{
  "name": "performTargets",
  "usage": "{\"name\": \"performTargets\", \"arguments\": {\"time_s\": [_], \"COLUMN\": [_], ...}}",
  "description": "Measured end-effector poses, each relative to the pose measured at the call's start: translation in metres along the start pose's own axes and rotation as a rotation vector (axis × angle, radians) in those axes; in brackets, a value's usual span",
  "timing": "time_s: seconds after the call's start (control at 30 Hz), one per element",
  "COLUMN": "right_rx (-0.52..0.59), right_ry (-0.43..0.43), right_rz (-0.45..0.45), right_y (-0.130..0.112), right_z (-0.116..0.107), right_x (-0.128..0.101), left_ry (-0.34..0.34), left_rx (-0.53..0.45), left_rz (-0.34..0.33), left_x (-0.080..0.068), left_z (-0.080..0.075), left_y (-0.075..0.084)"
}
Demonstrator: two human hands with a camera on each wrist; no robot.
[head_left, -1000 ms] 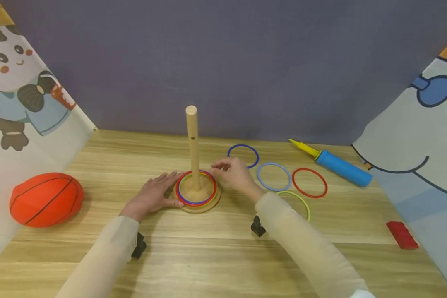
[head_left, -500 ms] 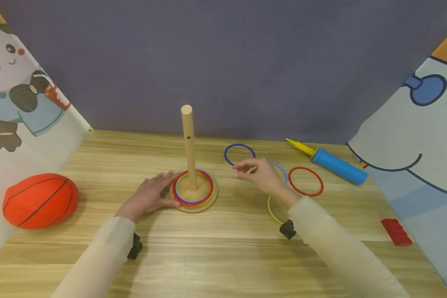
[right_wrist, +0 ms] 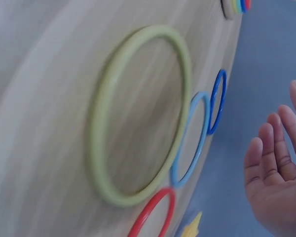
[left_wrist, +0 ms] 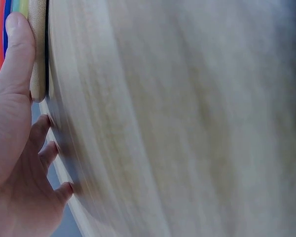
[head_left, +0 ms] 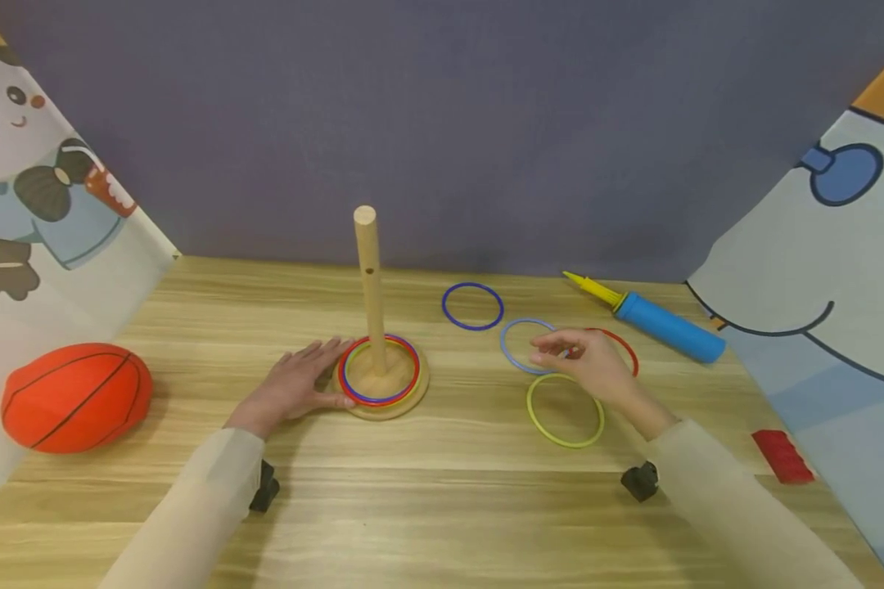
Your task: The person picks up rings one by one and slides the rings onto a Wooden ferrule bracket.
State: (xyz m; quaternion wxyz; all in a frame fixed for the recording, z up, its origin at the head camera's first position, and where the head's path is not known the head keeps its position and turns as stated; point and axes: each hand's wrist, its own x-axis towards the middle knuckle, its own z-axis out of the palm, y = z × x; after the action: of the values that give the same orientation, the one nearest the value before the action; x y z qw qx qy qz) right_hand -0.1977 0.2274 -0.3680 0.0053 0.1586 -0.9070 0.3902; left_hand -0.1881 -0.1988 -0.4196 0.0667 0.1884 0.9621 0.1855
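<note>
The left hand [head_left: 298,384] lay flat on the worktop [head_left: 442,507], fingers straight, its thumb pressed against the edge of the round wooden base [head_left: 383,402] of the ring-toss peg [head_left: 369,278], steadying it. The right hand [head_left: 585,360] hovered over the loose rings to the right of the peg, fingers relaxed and grasping nothing; the right wrist view showed its palm clear of the worktop.

The step in hand looked like fetching the next ring: the right hand was nearest the light blue ring [head_left: 519,348] and the red ring [head_left: 626,348], whose near part it partly hid. The next move would call for lowering the fingertips onto one thin rim, pinching it up off the flat wood, carrying it above the top of the peg and dropping it over, while the left hand kept the base from sliding.

Counted: four loose rings lay flat on the worktop, namely a dark blue ring [head_left: 472,305], the light blue, the red, and a yellow-green ring [head_left: 564,411] nearest the person. Stacked rings [head_left: 380,370] sat round the foot of the peg; red, blue and yellow-green showed, so at least three. There was one peg, one orange basketball [head_left: 74,397] at the far left, one blue air pump [head_left: 651,321] with a yellow nozzle, and one small red block [head_left: 782,456] at the right.
</note>
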Motion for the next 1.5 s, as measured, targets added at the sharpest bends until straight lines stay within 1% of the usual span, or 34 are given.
{"name": "performTargets", "arguments": {"time_s": [0.17, 0.43, 0.77, 1.0, 1.17, 1.5], "right_rx": [-0.028, -0.124, -0.255, -0.305, -0.334, -0.344], "right_ry": [0.030, 0.071, 0.043, 0.023, 0.040, 0.056], "right_rz": [0.030, 0.043, 0.091, 0.143, 0.143, 0.149], "right_y": [0.017, 0.044, 0.071, 0.079, 0.079, 0.074], "right_z": [-0.010, -0.022, -0.023, -0.019, -0.016, -0.013], "right_x": [-0.014, -0.033, -0.045, -0.045, -0.042, -0.039], "left_ry": [-0.005, -0.009, -0.007, -0.010, -0.014, -0.006], "left_rx": [0.005, 0.013, 0.012, 0.010, 0.016, 0.002], "left_rz": [-0.001, 0.002, -0.001, 0.000, -0.007, -0.005], "left_x": [0.001, 0.000, 0.000, 0.000, 0.001, -0.001], "left_z": [0.000, -0.001, 0.000, 0.000, 0.001, 0.000], "left_y": [-0.001, 0.001, 0.000, -0.001, -0.002, 0.000]}}
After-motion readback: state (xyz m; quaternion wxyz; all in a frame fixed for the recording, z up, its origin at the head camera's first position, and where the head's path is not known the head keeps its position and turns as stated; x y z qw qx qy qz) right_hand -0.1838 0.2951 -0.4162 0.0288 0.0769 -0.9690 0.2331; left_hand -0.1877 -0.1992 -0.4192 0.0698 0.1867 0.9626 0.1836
